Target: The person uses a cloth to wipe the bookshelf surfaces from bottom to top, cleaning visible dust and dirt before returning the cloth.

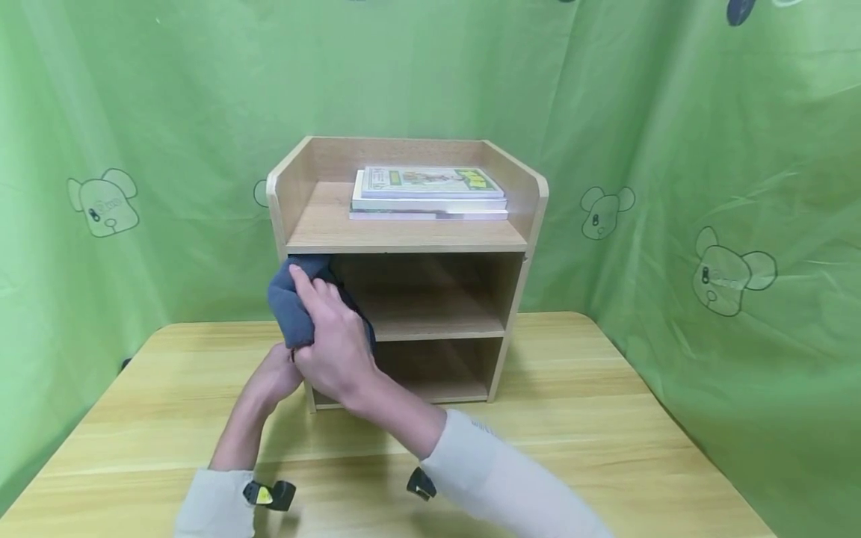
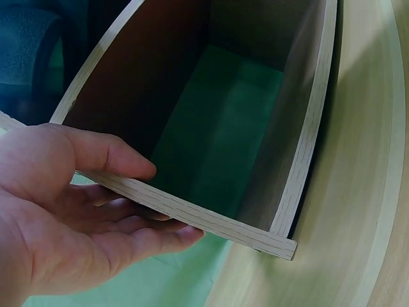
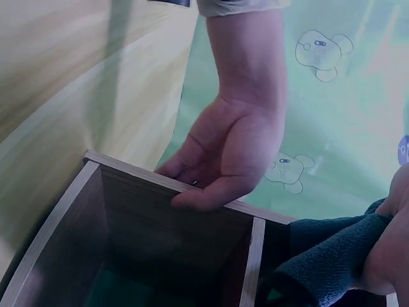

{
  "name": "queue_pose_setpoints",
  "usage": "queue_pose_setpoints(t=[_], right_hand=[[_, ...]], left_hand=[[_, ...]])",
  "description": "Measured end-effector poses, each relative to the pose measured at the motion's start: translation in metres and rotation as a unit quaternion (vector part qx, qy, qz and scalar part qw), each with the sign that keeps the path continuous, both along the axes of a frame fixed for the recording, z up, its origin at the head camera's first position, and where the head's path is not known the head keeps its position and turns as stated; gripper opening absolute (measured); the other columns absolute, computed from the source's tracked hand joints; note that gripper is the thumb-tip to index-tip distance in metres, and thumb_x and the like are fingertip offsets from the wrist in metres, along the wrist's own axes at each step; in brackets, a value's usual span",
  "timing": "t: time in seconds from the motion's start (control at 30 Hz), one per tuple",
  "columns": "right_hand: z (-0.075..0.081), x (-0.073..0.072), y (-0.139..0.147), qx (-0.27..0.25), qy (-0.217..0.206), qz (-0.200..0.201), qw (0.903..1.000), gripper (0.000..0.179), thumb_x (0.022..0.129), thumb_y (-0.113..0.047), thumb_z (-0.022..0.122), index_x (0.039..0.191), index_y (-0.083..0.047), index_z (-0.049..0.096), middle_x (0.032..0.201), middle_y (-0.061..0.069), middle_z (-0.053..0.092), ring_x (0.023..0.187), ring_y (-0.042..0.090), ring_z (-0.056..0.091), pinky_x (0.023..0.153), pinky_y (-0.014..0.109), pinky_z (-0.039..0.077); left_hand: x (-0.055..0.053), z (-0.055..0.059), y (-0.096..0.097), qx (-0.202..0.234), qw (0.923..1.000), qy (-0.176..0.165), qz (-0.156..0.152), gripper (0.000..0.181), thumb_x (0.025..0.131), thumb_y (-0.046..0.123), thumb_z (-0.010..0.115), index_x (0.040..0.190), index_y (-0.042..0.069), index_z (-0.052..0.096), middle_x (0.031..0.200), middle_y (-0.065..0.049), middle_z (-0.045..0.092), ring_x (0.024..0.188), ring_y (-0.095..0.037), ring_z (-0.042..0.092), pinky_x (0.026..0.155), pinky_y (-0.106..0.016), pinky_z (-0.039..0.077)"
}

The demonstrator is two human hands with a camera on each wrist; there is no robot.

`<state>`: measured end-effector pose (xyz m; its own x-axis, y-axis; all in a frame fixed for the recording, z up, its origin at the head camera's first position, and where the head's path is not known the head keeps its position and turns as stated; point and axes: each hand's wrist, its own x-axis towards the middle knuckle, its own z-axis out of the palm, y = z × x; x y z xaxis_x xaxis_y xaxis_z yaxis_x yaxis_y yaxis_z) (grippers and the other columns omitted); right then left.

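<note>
A small light-wood shelf unit (image 1: 403,237) stands on the table. My right hand (image 1: 336,340) holds a dark blue-grey cloth (image 1: 289,308) against the left side panel, at the opening of the middle compartment. In the right wrist view the cloth (image 3: 332,259) looks like towelling, draped over the panel's edge. Lower on that same panel, my left hand (image 1: 274,377) grips the edge. The left wrist view shows its thumb on the panel's inner face, while the other fingers of the hand (image 2: 70,204) lie along the outside.
Several books (image 1: 430,196) lie stacked on the unit's top. The middle (image 1: 430,299) and lower compartments open toward me. Wooden tabletop (image 1: 592,418) extends around the unit, and a green curtain (image 1: 673,149) with printed mouse heads hangs behind and at both sides.
</note>
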<state>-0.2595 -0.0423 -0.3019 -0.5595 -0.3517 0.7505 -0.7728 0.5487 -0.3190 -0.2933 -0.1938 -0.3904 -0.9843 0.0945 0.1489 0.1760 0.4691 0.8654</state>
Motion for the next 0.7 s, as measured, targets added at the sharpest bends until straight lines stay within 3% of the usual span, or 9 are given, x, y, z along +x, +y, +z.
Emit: queue_pose_setpoints(t=[0.23, 0.53, 0.7], right_hand=[[-0.013, -0.001, 0.006, 0.057, 0.003, -0.022, 0.9981, 0.09, 0.069, 0.006, 0.068, 0.153, -0.01, 0.043, 0.134, 0.013, 0.063, 0.131, 0.03, 0.057, 0.107, 0.038, 0.05], [-0.023, -0.005, 0.009, 0.134, -0.062, -0.065, 0.9869, 0.078, 0.074, 0.002, 0.071, 0.148, -0.009, 0.048, 0.124, 0.011, 0.067, 0.113, 0.029, 0.062, 0.098, 0.039, 0.053], [-0.026, -0.008, 0.01, 0.169, -0.076, -0.075, 0.9799, 0.067, 0.074, 0.0, 0.07, 0.14, -0.007, 0.057, 0.124, 0.013, 0.069, 0.116, 0.034, 0.062, 0.109, 0.045, 0.046]], left_hand=[[0.0, -0.001, -0.001, -0.01, 0.9999, 0.004, -0.002, 0.041, 0.105, 0.016, 0.045, 0.141, 0.002, 0.055, 0.138, -0.023, 0.06, 0.129, -0.037, 0.055, 0.106, -0.05, 0.045], [0.0, -0.001, 0.001, -0.012, 0.9998, -0.018, 0.001, 0.046, 0.098, 0.011, 0.05, 0.143, -0.001, 0.053, 0.138, -0.027, 0.059, 0.131, -0.042, 0.054, 0.109, -0.054, 0.043], [-0.001, -0.001, 0.002, -0.018, 0.9997, -0.018, 0.002, 0.05, 0.095, 0.007, 0.051, 0.143, -0.008, 0.05, 0.136, -0.029, 0.059, 0.125, -0.039, 0.056, 0.106, -0.052, 0.045]])
